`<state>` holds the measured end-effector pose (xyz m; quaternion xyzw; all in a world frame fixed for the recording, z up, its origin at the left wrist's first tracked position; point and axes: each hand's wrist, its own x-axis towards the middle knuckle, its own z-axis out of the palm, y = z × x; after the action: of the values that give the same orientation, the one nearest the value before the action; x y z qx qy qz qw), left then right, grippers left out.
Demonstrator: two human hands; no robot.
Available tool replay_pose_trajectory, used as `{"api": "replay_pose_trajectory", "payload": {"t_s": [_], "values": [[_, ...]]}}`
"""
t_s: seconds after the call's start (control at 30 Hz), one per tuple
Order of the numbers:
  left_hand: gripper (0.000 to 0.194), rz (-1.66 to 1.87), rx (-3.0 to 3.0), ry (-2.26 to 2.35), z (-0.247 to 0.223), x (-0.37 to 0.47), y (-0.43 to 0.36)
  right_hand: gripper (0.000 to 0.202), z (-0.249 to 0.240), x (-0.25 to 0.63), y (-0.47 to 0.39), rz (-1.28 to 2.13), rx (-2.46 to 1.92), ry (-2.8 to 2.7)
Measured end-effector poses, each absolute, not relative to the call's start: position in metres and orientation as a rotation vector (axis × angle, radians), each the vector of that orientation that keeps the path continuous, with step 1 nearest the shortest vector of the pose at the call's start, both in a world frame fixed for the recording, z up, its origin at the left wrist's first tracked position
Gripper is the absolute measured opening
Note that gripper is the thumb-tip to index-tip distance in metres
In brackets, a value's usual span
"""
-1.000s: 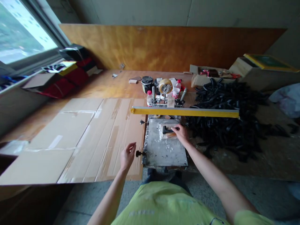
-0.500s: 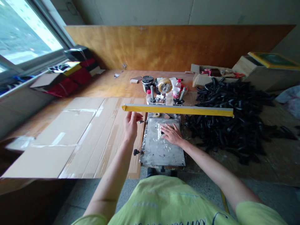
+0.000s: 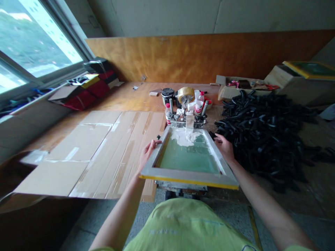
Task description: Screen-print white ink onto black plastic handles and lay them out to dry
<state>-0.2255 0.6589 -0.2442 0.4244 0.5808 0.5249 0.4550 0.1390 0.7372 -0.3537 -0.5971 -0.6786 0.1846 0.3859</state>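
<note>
A printing screen [image 3: 191,177] with a pale frame, a yellow front edge and green mesh lies slanted over the metal base plate [image 3: 180,185], hiding most of it. White paste [image 3: 184,137] is smeared on the mesh's far end, where a squeegee [image 3: 190,121] stands. My left hand [image 3: 148,152] is closed at the frame's left side, its fingertips partly hidden by the rim. Just outside the right rim, my right hand [image 3: 224,148] has its fingers bent loosely apart, close to black curved pieces; I see nothing clearly held in it.
A heap of black curved pieces [image 3: 264,139] covers the right side. Flattened cardboard [image 3: 86,157] lies on the left. Behind the screen stand a dark-lidded tub [image 3: 168,94], a tape roll [image 3: 185,94] and red-capped bottles [image 3: 168,113]. An open box [image 3: 235,91] sits at the back right.
The screen has swung down from its raised, edge-on position over the base plate. My right hand has left the plate and moved right, outside the frame. My left hand has lowered with the frame.
</note>
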Motion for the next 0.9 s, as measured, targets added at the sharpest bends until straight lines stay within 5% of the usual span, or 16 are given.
{"api": "replay_pose_trajectory", "payload": {"t_s": [0.23, 0.43, 0.67, 0.9], "values": [[0.079, 0.975, 0.995, 1.543, -0.333, -0.237, 0.634, 0.064, -0.293, 0.051, 0.785, 0.137, -1.321, -2.049], [0.068, 0.969, 1.069, 1.640, -0.357, -0.238, 0.639, 0.018, -0.293, 0.021, 0.800, 0.257, -1.618, -2.410], [0.070, 0.974, 1.034, 1.601, -0.360, -0.239, 0.638, 0.014, -0.306, 0.010, 0.778, 0.097, -1.722, -2.385], [0.074, 0.940, 1.012, 1.563, -0.364, -0.239, 0.638, 0.015, -0.309, 0.014, 0.728, 0.226, -0.977, -2.695]]}}
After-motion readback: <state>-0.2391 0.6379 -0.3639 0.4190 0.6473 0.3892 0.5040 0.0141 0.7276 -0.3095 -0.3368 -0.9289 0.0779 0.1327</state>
